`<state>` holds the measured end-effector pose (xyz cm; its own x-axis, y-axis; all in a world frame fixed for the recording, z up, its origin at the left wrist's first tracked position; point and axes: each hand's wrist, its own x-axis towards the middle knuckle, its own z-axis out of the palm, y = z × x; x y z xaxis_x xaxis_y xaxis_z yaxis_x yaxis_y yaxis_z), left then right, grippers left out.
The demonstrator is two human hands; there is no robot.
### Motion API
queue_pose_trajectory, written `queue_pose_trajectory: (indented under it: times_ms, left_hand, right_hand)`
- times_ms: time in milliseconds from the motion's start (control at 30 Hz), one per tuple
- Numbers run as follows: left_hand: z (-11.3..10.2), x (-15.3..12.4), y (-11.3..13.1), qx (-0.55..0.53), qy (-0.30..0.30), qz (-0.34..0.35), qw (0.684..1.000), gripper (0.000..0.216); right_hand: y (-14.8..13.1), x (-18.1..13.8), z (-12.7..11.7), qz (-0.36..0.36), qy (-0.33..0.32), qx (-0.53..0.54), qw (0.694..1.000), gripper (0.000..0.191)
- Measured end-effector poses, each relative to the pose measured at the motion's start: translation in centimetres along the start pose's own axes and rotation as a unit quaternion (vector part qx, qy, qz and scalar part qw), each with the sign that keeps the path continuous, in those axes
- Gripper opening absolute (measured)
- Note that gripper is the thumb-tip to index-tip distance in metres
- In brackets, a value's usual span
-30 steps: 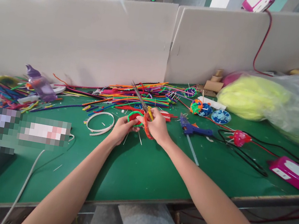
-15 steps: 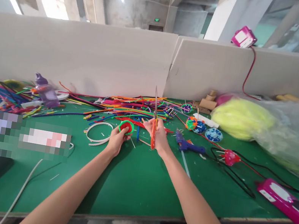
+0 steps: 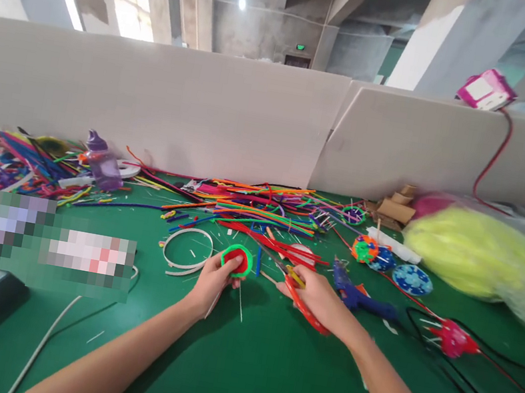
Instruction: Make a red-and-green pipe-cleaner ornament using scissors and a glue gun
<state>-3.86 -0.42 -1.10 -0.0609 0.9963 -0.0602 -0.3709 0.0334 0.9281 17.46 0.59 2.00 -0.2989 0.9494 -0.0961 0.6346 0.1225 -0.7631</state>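
My left hand (image 3: 214, 283) is closed on a small round red piece with a fuzzy green rim (image 3: 237, 262), the thumb lying across its face. Thin white sticks poke out below it. To the right, my right hand (image 3: 318, 301) grips a pair of scissors (image 3: 299, 303) with orange-red handles. Their blades slant up and left over the green table, apart from the round piece. Just beyond the hands lie red pipe cleaners (image 3: 260, 233) and a short blue stick (image 3: 258, 260). A blue glue gun (image 3: 357, 293) rests to the right of my right hand.
Colourful pipe cleaners (image 3: 259, 213) lie in a heap along the back. A white strip coil (image 3: 191, 231) is left of my hands. Decorated round pieces (image 3: 412, 280), a cable-fed red pincushion-like thing (image 3: 455, 339) and plastic-bagged yellow material (image 3: 476, 251) are right. A purple bottle (image 3: 103, 165) stands left.
The scissors have swung from upright to slanting left, and my right hand has turned with them. My left hand still holds the round piece. The whole view has shifted slightly left.
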Motion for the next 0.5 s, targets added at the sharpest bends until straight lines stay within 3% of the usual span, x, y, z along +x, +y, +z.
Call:
queue_pose_trajectory:
  times_ms: [67,233,400,500]
  left_hand:
    - [-0.7,-0.3,0.3,0.013,-0.044,-0.024,0.999,0.031]
    - [-2.2,-0.2,1.4,0.034,-0.073,-0.056,0.995,0.033]
    - [-3.1,0.2,1.6,0.053,-0.083,-0.073,0.992,0.033]
    - [-3.5,0.3,1.4,0.073,-0.047,-0.048,0.995,0.029]
  right_hand:
    - [0.3,0.5,0.7,-0.010,0.027,-0.037,0.999,0.023]
    - [0.9,2.9,1.5,-0.031,0.076,-0.043,0.996,0.025]
    - [1.1,3.7,1.4,-0.041,0.098,0.032,0.994,0.033]
    - [1.3,3.0,1.8,-0.027,0.148,0.085,0.985,0.037]
